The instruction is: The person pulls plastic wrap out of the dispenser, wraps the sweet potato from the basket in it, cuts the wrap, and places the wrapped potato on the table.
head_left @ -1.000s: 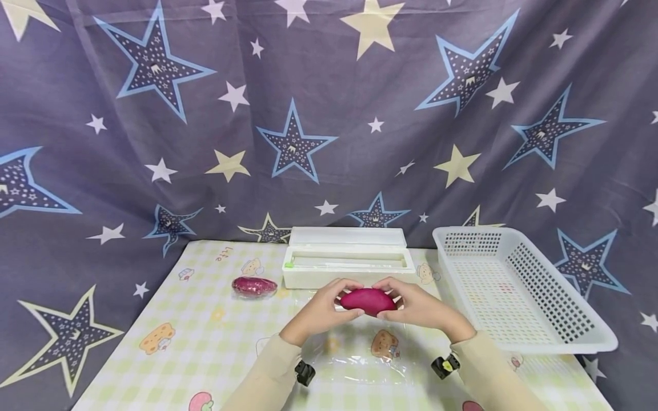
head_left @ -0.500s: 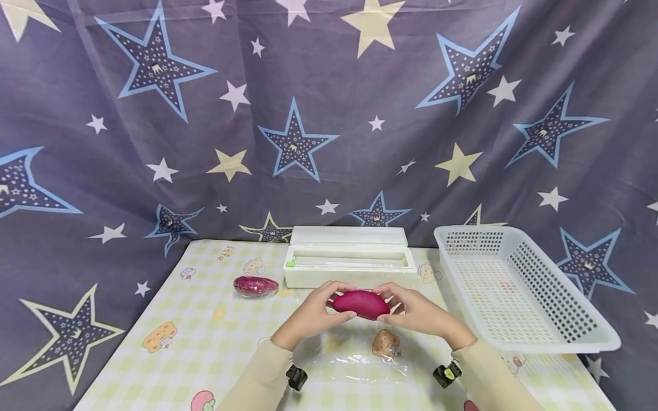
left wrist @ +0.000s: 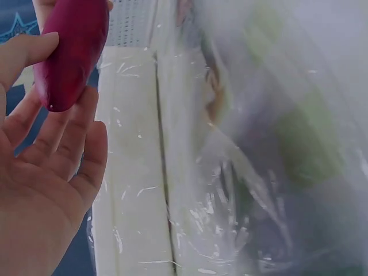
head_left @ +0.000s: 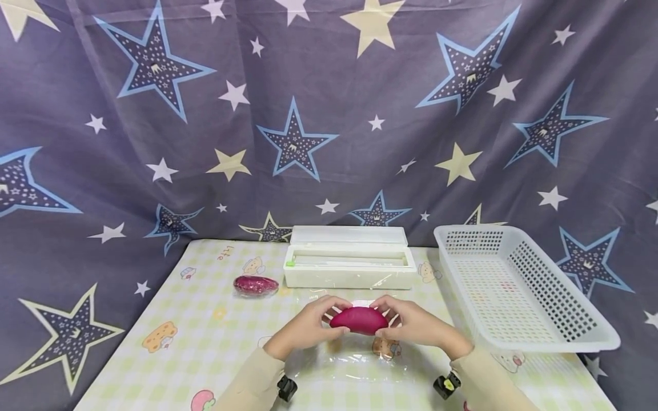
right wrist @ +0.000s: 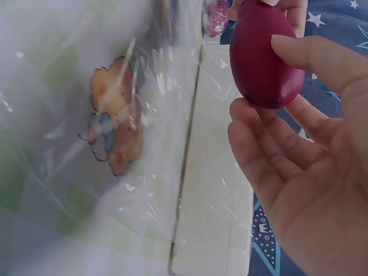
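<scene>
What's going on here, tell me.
A person's left hand and right hand grip the ends of what looks like a sweet potato, unwrapped, over clear film spread on the table. A similar wrapped piece lies to the left. Behind the film is a white box with its lid open; a basket stands right.

Purplish-red, sweet-potato-shaped object (head_left: pixel 358 321): smooth, glossy, plump mid-body, narrowing to rounded ends. Bare surface, unwrapped. Long axis left to right, roughly level. Left end in the left hand's (head_left: pixel 308 326) grip, right end in the right hand's (head_left: pixel 415 323). Clear film (head_left: pixel 354 359) spreads below and nearer, wrinkled, glinting.
</scene>
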A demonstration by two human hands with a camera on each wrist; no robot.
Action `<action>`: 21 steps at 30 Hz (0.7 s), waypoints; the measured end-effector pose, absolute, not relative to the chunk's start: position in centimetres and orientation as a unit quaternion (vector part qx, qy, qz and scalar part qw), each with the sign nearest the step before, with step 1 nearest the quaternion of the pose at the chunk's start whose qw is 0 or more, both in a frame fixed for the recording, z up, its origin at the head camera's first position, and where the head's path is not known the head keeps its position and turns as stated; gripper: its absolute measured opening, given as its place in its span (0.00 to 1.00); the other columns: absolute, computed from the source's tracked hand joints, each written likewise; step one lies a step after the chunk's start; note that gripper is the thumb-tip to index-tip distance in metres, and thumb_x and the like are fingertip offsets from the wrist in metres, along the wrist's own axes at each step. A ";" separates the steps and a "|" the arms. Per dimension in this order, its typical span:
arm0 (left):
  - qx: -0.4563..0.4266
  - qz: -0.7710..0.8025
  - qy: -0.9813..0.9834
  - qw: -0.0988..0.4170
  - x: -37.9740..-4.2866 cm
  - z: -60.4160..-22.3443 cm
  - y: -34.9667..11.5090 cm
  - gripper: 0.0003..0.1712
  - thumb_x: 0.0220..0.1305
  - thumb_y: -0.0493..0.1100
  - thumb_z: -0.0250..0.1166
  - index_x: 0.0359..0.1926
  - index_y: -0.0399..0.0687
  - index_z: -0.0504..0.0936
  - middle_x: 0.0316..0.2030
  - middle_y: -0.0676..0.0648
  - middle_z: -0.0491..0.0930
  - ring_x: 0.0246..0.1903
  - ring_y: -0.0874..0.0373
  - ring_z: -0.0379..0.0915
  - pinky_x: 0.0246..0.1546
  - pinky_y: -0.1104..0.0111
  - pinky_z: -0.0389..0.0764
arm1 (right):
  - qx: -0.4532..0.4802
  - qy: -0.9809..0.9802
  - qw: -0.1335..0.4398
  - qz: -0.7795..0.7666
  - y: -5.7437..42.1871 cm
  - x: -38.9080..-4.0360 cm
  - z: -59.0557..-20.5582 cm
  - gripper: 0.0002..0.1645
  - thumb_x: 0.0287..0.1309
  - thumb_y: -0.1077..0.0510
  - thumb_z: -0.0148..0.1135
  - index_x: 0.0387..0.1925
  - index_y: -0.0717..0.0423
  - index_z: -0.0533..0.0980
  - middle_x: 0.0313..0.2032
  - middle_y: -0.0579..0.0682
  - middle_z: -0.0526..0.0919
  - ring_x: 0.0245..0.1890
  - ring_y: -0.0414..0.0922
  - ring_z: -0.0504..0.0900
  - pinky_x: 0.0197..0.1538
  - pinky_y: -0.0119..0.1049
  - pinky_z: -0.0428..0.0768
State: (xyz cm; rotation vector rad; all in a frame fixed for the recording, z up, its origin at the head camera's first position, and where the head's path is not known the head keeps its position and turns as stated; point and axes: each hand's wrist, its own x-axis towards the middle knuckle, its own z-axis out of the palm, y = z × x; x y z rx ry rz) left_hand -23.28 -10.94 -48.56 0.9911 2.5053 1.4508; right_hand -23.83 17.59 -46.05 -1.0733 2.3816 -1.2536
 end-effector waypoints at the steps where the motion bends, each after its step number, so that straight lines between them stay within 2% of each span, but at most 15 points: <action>1: 0.322 0.474 0.818 0.045 -23.2 -48.7 -11.0 0.25 0.63 0.45 0.72 0.60 0.52 0.78 0.53 0.53 0.78 0.47 0.59 0.78 0.47 0.67 0.81 | -0.367 0.815 0.124 -0.430 17.5 -23.7 -46.2 0.24 0.61 0.57 0.70 0.57 0.55 0.73 0.48 0.50 0.82 0.42 0.47 0.83 0.44 0.41 0.84; 4: 0.314 0.479 0.818 0.064 -22.9 -49.2 -11.2 0.25 0.63 0.47 0.72 0.60 0.54 0.78 0.52 0.53 0.78 0.46 0.59 0.78 0.46 0.68 0.82 | -0.364 0.813 0.135 -0.434 17.3 -23.5 -46.8 0.24 0.61 0.57 0.70 0.56 0.54 0.73 0.48 0.49 0.82 0.41 0.46 0.83 0.43 0.39 0.84; 10: 0.308 0.474 0.819 0.096 -22.3 -50.0 -11.5 0.22 0.63 0.48 0.72 0.57 0.55 0.79 0.52 0.55 0.78 0.46 0.60 0.78 0.48 0.68 0.81 | -0.338 0.805 0.181 -0.453 16.8 -22.8 -47.9 0.25 0.60 0.56 0.71 0.56 0.55 0.73 0.42 0.50 0.83 0.35 0.45 0.84 0.35 0.37 0.85; 16: 0.318 0.467 0.818 0.109 -21.8 -50.7 -11.7 0.21 0.63 0.47 0.73 0.56 0.54 0.79 0.51 0.56 0.79 0.44 0.61 0.78 0.47 0.68 0.80 | -0.348 0.811 0.172 -0.437 16.6 -22.3 -48.9 0.24 0.59 0.56 0.72 0.54 0.54 0.74 0.44 0.48 0.82 0.37 0.41 0.83 0.42 0.34 0.84; 21: 0.321 0.441 0.832 0.107 -21.4 -51.2 -11.9 0.21 0.62 0.49 0.73 0.55 0.56 0.79 0.49 0.59 0.79 0.43 0.65 0.77 0.46 0.68 0.80 | -0.345 0.809 0.185 -0.438 16.5 -22.1 -49.5 0.24 0.59 0.56 0.73 0.55 0.52 0.74 0.44 0.47 0.82 0.38 0.39 0.83 0.44 0.33 0.83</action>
